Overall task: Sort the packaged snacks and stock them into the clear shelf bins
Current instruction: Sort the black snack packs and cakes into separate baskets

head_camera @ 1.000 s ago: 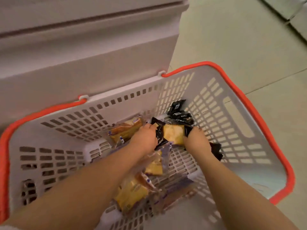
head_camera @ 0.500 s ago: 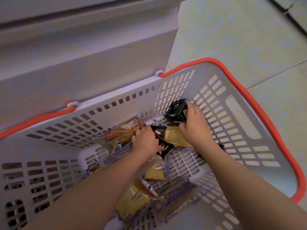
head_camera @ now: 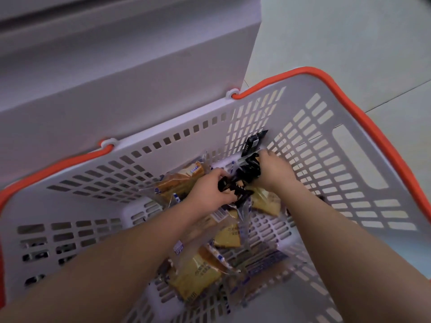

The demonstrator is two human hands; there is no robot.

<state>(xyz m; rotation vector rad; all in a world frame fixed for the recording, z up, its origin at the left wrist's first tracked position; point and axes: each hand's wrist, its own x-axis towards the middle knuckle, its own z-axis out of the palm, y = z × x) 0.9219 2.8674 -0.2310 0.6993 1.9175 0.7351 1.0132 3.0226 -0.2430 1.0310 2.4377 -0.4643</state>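
Note:
Both my hands reach down into a grey slotted basket with an orange rim. My left hand grips small black snack packets near the basket's far wall. My right hand grips another bunch of black packets, one of which sticks up against the far corner. Under and around my hands lie several clear-wrapped yellow cake packets on the basket floor. No shelf bins show in this view.
A grey shelf base rises directly behind the basket's far wall. Pale floor tiles spread to the right of the shelf and basket. The orange handle lies along the basket's rim.
My right hand moved from the yellow packet up to the far corner and closed on the black packets there. My left hand kept its black packets. The camera leaned in.

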